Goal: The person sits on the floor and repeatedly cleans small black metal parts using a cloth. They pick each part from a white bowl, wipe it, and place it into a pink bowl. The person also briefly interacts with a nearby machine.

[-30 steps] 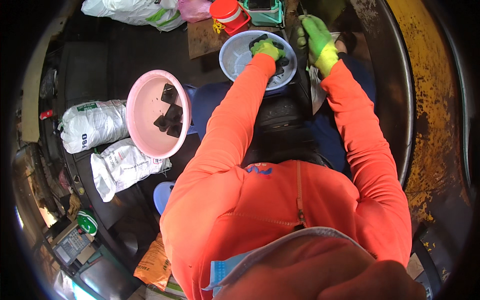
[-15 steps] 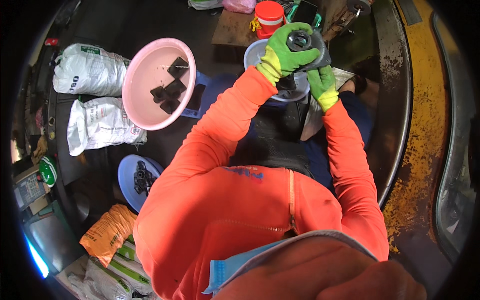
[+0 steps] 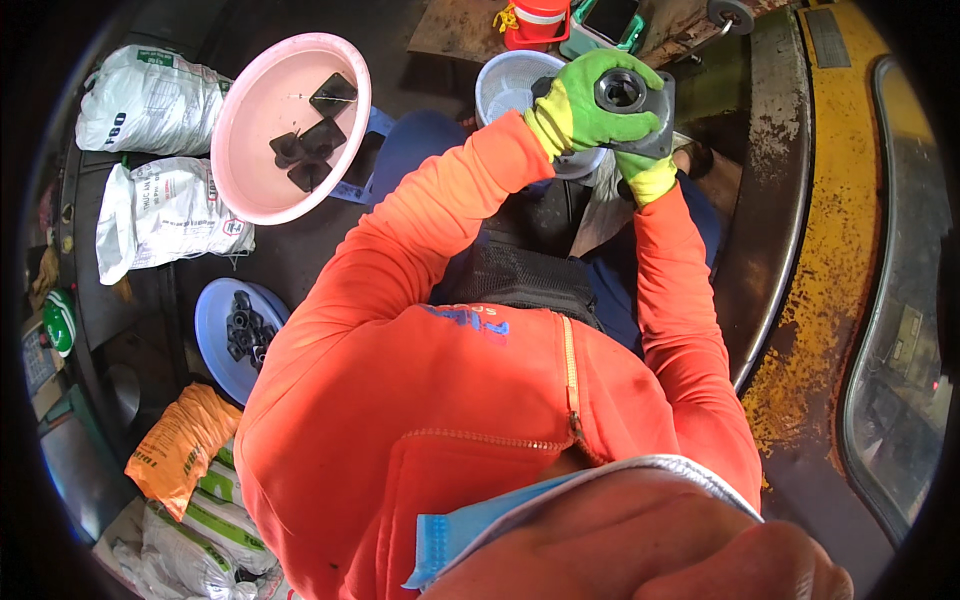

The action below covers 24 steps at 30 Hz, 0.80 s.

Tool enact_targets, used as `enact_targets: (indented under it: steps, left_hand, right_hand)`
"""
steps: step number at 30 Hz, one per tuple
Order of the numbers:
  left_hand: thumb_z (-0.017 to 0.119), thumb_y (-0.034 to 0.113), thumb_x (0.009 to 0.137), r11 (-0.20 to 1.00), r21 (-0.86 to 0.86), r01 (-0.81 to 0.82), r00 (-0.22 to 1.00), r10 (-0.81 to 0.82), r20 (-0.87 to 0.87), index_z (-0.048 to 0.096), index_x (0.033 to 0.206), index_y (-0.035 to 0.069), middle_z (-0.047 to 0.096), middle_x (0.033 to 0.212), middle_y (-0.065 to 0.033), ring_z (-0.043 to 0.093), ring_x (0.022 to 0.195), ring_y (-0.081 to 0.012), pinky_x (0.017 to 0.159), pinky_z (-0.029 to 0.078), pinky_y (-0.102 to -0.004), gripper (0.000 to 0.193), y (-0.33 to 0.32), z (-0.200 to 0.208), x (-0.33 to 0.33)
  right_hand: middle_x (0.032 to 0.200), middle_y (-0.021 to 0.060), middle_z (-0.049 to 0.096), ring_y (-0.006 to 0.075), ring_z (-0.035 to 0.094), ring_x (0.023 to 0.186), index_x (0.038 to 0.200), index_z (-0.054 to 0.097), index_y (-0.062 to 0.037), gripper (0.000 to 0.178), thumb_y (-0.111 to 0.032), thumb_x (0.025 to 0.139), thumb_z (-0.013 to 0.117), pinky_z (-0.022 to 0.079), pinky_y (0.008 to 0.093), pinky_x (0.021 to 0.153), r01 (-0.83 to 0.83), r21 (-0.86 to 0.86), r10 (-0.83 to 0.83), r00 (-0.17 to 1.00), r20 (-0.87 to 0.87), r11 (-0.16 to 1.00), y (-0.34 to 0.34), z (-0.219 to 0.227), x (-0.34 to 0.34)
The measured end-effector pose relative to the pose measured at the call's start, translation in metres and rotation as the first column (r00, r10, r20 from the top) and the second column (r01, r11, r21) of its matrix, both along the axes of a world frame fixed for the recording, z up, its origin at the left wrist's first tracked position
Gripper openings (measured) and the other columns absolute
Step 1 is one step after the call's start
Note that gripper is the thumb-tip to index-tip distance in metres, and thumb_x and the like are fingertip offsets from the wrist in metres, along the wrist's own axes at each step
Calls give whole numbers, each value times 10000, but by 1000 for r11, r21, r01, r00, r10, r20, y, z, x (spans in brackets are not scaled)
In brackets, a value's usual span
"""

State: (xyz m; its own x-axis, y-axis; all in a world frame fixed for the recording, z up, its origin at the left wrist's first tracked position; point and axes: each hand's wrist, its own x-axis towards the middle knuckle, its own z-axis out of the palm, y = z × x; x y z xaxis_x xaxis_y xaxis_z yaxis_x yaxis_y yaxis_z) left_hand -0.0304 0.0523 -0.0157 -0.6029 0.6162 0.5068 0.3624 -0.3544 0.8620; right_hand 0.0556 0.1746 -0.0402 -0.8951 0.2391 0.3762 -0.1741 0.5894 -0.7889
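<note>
A black plastic part (image 3: 658, 130) with a flat squarish flange and a raised round collar is held up at the far side, right of centre. My left hand (image 3: 588, 100), in a green and yellow glove, is closed around it, its fingers curved about the collar. Below and to the right, my right hand (image 3: 646, 175), gloved alike, supports the part from underneath; its fingers are mostly hidden behind the flange. Beneath my hands sits a pale basket-like basin (image 3: 503, 85), largely covered by the gloves and sleeves.
Left of my arms stands a pink basin (image 3: 240, 130) with several black square pieces. A blue basin (image 3: 212, 335) nearer me holds black parts. White sacks (image 3: 160, 100) and an orange bag (image 3: 185, 440) lie at left. A red container (image 3: 540, 22) stands far off; a rusty yellow machine frame (image 3: 800, 330) borders the right.
The view has shifted, so surroundings sit further up and left. The black part has turned, its collar facing upward more, and my right hand has slipped further beneath it.
</note>
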Motion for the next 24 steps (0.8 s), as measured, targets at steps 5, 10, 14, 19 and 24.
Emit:
enact_targets:
  steps: [5, 10, 14, 19, 24]
  left_hand:
    - [812, 161, 672, 975, 21, 221, 964, -222, 147, 681, 1001, 45, 682, 990, -56, 641, 921, -146, 854, 508, -297, 373, -6, 1, -3]
    - [790, 150, 658, 922, -3, 387, 917, -385, 101, 693, 976, 35, 696, 989, -72, 649, 922, -157, 862, 507, -301, 352, -12, 5, -6]
    - [766, 138, 674, 808, 45, 587, 802, -588, 104, 691, 970, 33, 702, 988, -78, 650, 937, -181, 895, 493, -323, 323, -9, -1, -13]
    - [775, 156, 650, 714, -11, 700, 712, -697, 85, 599, 1166, 15, 592, 1233, -104, 543, 1150, -202, 1009, 406, -344, 563, -1, -3, -32]
    - [818, 172, 657, 933, -170, 318, 948, -308, 86, 501, 1333, 38, 486, 1383, -82, 464, 1260, -188, 1063, 364, -340, 759, 2, 6, -23]
  right_hand:
    - [1121, 112, 630, 243, 623, 1003, 1184, 572, -38, 467, -142, 767, 755, 508, 346, 845, -191, 82, 190, 982, 21, 978, 7, 8, 12]
    - [1100, 111, 659, 227, 616, 1029, 1144, 612, -22, 425, -107, 754, 757, 493, 342, 865, -276, -105, 286, 954, 90, 955, 10, 8, 22]
    - [1152, 33, 586, 155, 570, 1043, 1245, 537, -75, 501, -152, 800, 753, 473, 295, 917, -292, -464, 357, 933, 55, 836, 5, -3, 32]
    - [1182, 21, 555, 153, 547, 1075, 1263, 518, -70, 467, -180, 849, 703, 465, 300, 917, -218, -695, 366, 928, 70, 685, 4, -4, 34]
    - [1148, 100, 628, 233, 608, 1049, 1210, 569, -48, 391, -170, 851, 664, 485, 328, 885, 38, 13, -38, 999, -9, 999, 18, -6, 11]
